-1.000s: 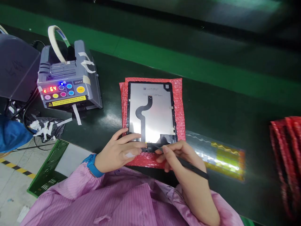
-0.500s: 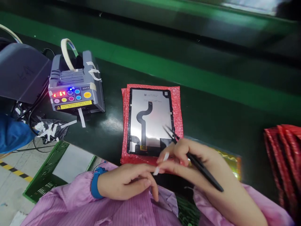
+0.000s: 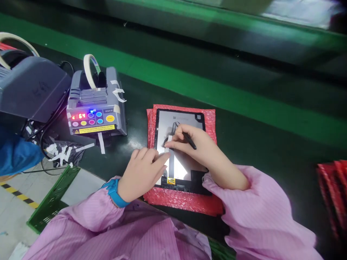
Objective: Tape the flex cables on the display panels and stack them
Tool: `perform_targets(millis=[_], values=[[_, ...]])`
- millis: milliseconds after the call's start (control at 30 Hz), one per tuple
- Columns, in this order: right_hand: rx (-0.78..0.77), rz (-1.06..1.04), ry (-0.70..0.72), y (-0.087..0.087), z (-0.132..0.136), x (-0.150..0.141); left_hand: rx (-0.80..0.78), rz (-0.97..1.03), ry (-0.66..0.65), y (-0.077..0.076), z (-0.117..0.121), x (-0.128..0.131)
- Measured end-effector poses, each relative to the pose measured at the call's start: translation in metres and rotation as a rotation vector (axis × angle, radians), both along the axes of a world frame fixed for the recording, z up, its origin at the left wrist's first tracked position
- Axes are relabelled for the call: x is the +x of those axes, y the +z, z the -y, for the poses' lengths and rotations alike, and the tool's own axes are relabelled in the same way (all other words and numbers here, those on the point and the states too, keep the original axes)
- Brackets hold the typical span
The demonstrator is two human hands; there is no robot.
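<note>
A tablet screen panel (image 3: 183,169), silver back up, lies on red bubble-wrap pouches (image 3: 187,203). A black ribbon cable (image 3: 171,167) runs along it to a yellow-taped end. Over the cable, my right hand (image 3: 191,141) is closed around black tweezers (image 3: 189,140), whose tips point away from me. Its thumb and finger also pinch a short white tape strip (image 3: 170,138) at the cable. My left hand (image 3: 145,172) rests over the panel's left edge, index finger and thumb stretched toward the cable and tape, holding nothing that I can see.
A grey tape dispenser (image 3: 94,115) with a lit display stands at the left, a tape piece (image 3: 101,143) hanging from its outlet. Beside it is another grey machine (image 3: 35,86). A green crate (image 3: 51,202) sits below the table edge. More red pouches (image 3: 333,195) lie far right.
My right hand has moved up and left over the panel, bringing the tape strip to the cable. My left hand has moved up to the panel's left edge. The view has shifted slightly.
</note>
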State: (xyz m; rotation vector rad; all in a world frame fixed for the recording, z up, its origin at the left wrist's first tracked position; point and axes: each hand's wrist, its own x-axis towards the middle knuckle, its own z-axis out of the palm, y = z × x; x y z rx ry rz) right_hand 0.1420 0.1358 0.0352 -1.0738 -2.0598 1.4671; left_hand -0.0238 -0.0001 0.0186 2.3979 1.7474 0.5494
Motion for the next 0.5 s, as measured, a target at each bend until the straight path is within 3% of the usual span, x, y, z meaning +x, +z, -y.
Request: perform_targets(millis=[167,267,367,500], values=[[0.028,0.041,-0.084,-0.010,0.001,-0.007,0.027,-0.041,0.067,-0.004,0.000,0.005],[0.130,0.059,-0.217,-0.015,-0.006,-0.015,-0.007,0.098,0.068,-0.005,0.004,0.003],[0.254,0.060,-0.411,-0.007,-0.015,-0.006,-0.067,0.568,0.109,-0.009,0.013,-0.013],[0.241,-0.140,-0.779,0.006,-0.005,0.060,-0.133,1.430,0.401,-0.013,0.026,-0.049]])
